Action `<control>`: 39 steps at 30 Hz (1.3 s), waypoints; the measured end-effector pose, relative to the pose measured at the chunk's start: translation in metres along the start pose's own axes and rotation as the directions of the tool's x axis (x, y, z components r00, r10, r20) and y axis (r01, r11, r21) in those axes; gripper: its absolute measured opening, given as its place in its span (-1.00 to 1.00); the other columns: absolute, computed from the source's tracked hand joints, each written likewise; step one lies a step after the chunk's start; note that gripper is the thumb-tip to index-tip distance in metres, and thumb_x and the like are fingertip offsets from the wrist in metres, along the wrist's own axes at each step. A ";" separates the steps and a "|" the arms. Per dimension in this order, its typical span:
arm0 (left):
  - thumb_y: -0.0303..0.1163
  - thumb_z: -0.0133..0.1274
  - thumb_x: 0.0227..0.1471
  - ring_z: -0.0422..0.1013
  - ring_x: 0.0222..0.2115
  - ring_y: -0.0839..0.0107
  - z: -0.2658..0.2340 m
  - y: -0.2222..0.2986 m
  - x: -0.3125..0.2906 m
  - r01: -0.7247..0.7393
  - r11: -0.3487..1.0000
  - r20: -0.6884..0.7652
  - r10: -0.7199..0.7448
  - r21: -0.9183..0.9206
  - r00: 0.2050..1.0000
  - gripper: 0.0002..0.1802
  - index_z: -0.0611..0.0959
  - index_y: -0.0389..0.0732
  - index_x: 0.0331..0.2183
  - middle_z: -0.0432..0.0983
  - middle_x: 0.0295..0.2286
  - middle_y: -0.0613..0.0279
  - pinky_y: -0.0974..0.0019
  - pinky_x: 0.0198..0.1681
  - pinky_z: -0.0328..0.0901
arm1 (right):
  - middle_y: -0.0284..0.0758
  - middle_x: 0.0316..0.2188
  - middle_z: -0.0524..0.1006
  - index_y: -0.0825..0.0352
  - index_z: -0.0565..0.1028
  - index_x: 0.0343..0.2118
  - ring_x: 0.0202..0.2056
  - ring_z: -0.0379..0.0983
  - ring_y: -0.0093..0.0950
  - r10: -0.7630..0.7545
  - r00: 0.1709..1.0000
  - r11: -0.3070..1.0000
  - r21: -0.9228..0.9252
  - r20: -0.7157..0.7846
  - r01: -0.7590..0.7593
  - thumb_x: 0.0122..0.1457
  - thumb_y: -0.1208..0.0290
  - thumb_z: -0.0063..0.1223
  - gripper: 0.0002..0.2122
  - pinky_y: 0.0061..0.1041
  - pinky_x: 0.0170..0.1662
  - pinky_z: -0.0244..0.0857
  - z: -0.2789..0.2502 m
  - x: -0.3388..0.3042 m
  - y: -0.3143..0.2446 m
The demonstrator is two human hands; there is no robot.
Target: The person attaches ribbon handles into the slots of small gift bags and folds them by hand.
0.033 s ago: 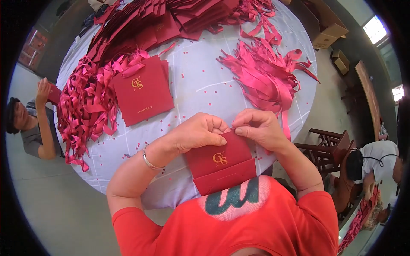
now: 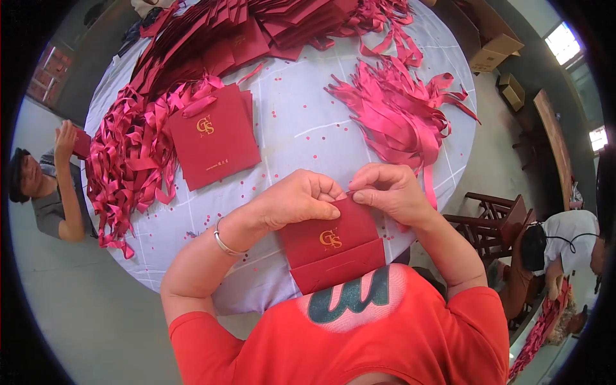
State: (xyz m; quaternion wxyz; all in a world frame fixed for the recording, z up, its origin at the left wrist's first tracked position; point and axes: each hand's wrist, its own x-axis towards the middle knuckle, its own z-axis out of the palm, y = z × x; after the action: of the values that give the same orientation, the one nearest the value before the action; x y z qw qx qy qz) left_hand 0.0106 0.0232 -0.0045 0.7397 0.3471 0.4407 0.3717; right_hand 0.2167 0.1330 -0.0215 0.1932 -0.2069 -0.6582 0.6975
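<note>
A flat red paper gift bag (image 2: 330,221) with a gold emblem lies at the table's near edge, its folded bottom panel toward me. My left hand (image 2: 305,200) is closed on its top edge, thumb on the front face. At the upper right corner of the bag, my right hand (image 2: 394,194) pinches with thumb and forefinger. A bit of pink ribbon (image 2: 403,228) shows below that hand; the fingers hide most of what they hold. Left of my hands lies a small stack of ribboned red bags (image 2: 218,138).
Loose pink ribbons (image 2: 404,115) lie at the right of the round white-covered table (image 2: 301,106), dotted with red specks. A ribbon heap (image 2: 128,154) covers its left side. Many flat red bags (image 2: 212,38) are piled at the back. Other people sit left and right; a wooden chair (image 2: 494,221) stands right.
</note>
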 end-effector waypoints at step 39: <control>-0.61 -0.08 0.04 0.36 -0.52 0.68 0.012 -0.002 -0.002 -0.037 0.969 -0.171 0.080 0.243 0.982 -0.85 0.56 -0.37 -0.31 0.54 -0.53 0.33 0.50 -0.49 0.27 | -0.23 -0.56 0.49 0.36 0.52 -0.43 -0.54 0.46 -0.27 -0.489 0.861 0.513 -0.752 0.140 0.414 -0.11 0.65 0.21 -0.85 -0.40 -0.50 0.33 0.030 -0.017 -0.024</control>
State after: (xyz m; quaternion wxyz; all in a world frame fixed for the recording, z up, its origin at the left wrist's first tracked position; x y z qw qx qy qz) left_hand 0.0213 0.0186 -0.0010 0.6384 0.4116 0.5366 0.3675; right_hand 0.2146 0.0996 0.0042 0.2919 -0.1209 -0.9094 0.2704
